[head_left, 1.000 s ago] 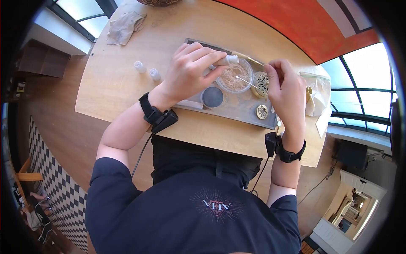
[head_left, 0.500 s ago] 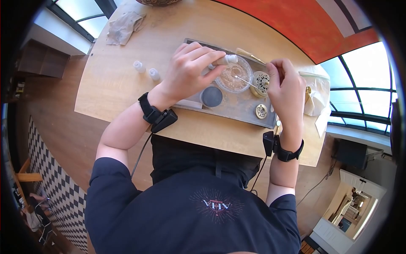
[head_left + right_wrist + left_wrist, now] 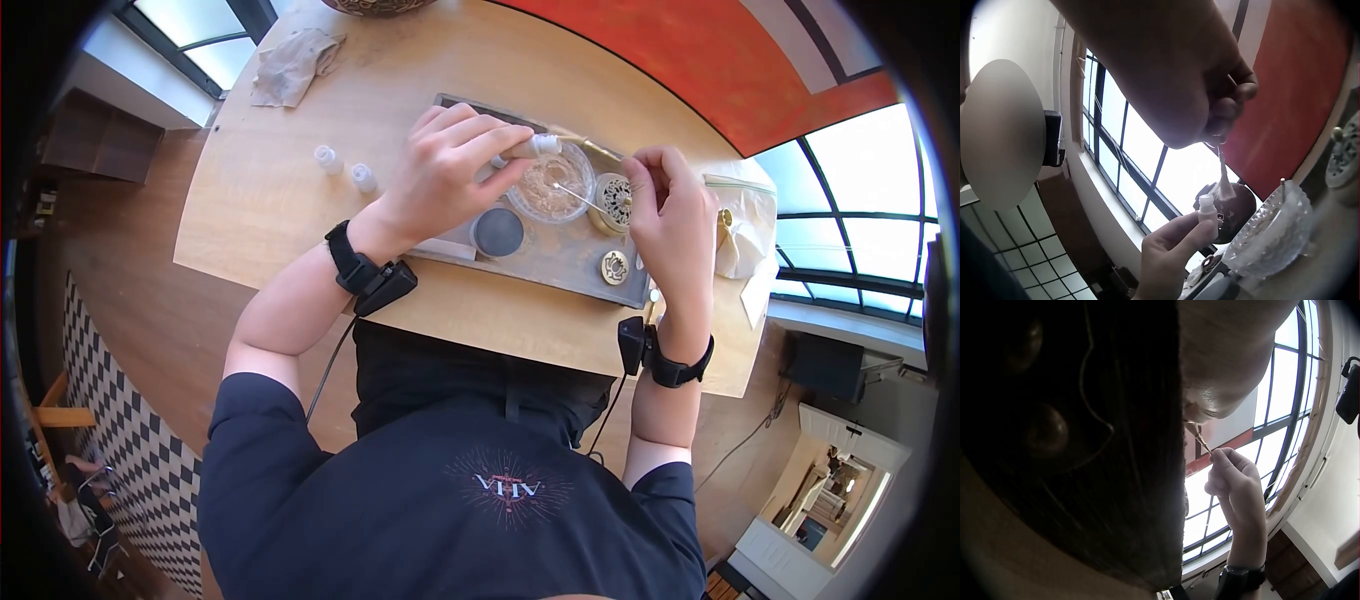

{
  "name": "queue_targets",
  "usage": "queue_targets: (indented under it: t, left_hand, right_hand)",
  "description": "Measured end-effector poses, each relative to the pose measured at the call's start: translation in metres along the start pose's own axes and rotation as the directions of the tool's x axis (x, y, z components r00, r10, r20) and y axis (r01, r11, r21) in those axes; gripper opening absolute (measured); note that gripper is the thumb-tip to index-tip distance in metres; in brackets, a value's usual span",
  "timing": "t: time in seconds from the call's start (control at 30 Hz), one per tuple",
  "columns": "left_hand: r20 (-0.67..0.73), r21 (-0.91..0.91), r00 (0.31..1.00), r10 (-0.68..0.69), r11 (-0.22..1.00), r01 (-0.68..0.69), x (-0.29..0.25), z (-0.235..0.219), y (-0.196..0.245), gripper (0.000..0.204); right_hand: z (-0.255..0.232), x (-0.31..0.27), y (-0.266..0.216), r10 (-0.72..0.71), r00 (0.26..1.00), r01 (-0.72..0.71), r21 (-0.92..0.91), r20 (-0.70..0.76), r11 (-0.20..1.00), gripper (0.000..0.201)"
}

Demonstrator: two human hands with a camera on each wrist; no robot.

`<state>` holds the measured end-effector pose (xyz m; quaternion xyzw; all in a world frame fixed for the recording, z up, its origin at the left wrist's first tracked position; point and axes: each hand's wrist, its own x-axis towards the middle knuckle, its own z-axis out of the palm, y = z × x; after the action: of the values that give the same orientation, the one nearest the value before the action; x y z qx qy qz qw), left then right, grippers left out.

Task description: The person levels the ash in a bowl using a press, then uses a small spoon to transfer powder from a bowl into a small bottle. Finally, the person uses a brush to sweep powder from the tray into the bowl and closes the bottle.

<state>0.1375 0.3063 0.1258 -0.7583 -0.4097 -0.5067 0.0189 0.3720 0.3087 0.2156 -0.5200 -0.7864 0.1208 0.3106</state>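
Over the tray (image 3: 560, 266), my left hand (image 3: 450, 170) pinches a small whitish bottle (image 3: 530, 148) between thumb and fingers. My right hand (image 3: 672, 215) pinches the thin handle of a small brush (image 3: 590, 147), its bristle end pointing toward the bottle. In the right wrist view, the pale bristles (image 3: 1225, 187) hang just above and beside the bottle's white top (image 3: 1207, 202); contact cannot be told. Below the hands sits a clear bowl (image 3: 545, 214) of light brown powder, with a thin white stick (image 3: 576, 193) leaning in it.
A dark round container (image 3: 497, 232), an openwork brass pot (image 3: 613, 202) and a round brass piece (image 3: 614, 266) stand in the tray. Left of it are two small bottles (image 3: 327, 159) and a crumpled cloth (image 3: 296, 68). A bag (image 3: 745, 235) lies at the right.
The brush's bristle end swung away from the bottle and then back toward it. My left hand keeps its hold on the bottle with almost no movement.
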Motion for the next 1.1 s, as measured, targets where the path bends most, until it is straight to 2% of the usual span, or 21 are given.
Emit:
queue_targets:
  t: [0.23, 0.33, 0.43, 0.63, 0.77, 0.83, 0.93, 1.03, 1.1]
  left_hand:
    - [0.005, 0.004, 1.0, -0.001, 1.0, 0.001, -0.0008, 0.0, -0.0004, 0.029]
    - [-0.031, 0.008, 0.999, 0.024, 1.0, -0.024, -0.0014, 0.0041, -0.0042, 0.028]
    - [-0.042, 0.007, 0.998, 0.039, 0.999, -0.039, -0.0026, 0.0053, -0.0054, 0.027]
    - [-0.039, 0.008, 0.998, 0.041, 0.999, -0.041, -0.003, 0.0058, -0.0058, 0.026]
    - [-0.063, -0.001, 0.997, 0.049, 0.999, -0.049, -0.0023, 0.0064, -0.0061, 0.027]
    - [-0.014, -0.007, 1.0, 0.022, 1.0, -0.022, -0.0014, 0.0013, -0.0011, 0.028]
    - [-0.024, -0.003, 0.999, 0.035, 0.999, -0.035, -0.0014, 0.0032, -0.003, 0.028]
    - [-0.045, 0.003, 0.998, 0.048, 0.999, -0.048, -0.0021, 0.0058, -0.0063, 0.028]
    - [-0.051, 0.003, 0.997, 0.051, 0.999, -0.051, -0.0023, 0.0063, -0.0067, 0.028]
  right_hand:
    - [-0.0037, -0.002, -0.0021, 0.033, 0.988, -0.041, 0.051, 0.15, 0.998, 0.008]
    - [-0.0044, -0.003, -0.0031, 0.041, 0.986, -0.064, 0.14, 0.159, 0.988, 0.009]
    - [0.0013, -0.0013, -0.0076, 0.047, 0.999, -0.045, 0.167, -0.009, 0.985, 0.009]
    - [-0.0046, -0.0021, -0.0065, 0.084, 0.985, -0.097, 0.078, 0.151, 0.992, 0.009]
    - [-0.0001, -0.0011, -0.0073, 0.055, 0.997, -0.059, 0.077, 0.054, 0.995, 0.009]
    - [0.0021, 0.0003, -0.0041, 0.029, 0.999, -0.03, 0.035, 0.022, 0.999, 0.009]
    - [-0.0008, -0.0019, -0.0037, 0.062, 0.988, -0.07, 0.054, 0.142, 0.996, 0.009]
    - [-0.0021, -0.0042, -0.0065, 0.072, 0.987, -0.086, 0.094, 0.147, 0.992, 0.01]
    - [0.0007, -0.0032, -0.0074, 0.056, 0.994, -0.068, 0.129, 0.094, 0.989, 0.01]
